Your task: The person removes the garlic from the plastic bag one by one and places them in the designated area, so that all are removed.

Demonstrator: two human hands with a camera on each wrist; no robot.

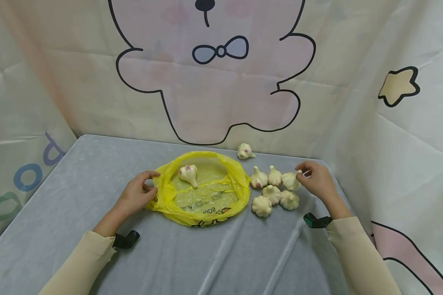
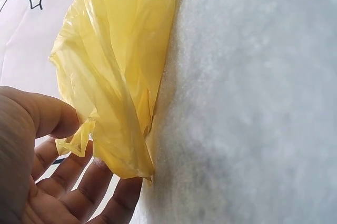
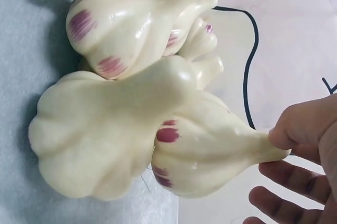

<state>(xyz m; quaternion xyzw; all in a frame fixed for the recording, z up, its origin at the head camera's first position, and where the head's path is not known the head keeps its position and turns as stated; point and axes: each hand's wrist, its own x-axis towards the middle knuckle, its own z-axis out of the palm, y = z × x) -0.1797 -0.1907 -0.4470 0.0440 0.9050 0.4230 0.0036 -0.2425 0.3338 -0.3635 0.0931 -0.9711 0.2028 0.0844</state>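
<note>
A yellow plastic bag [image 1: 240, 188] lies with its mouth spread wide, and one garlic bulb [image 1: 188, 175] rests inside it. At the bag's left rim, my left hand [image 1: 137, 191] pinches the thin plastic between thumb and fingers; the left wrist view shows the crumpled edge of the bag [image 2: 113, 92] there. My right hand [image 1: 318, 180] holds a pale garlic bulb [image 3: 202, 153] by its stem, thumb on one side and fingers on the other. That bulb sits at the right end of a cluster of garlic bulbs [image 1: 271, 194], touching its neighbour.
Another garlic bulb [image 1: 245, 151] lies apart near the table's back edge. A grey cloth covers the table [image 1: 177, 258], with creases toward the front. Printed fabric curtains [image 1: 221, 98] enclose the back and both sides.
</note>
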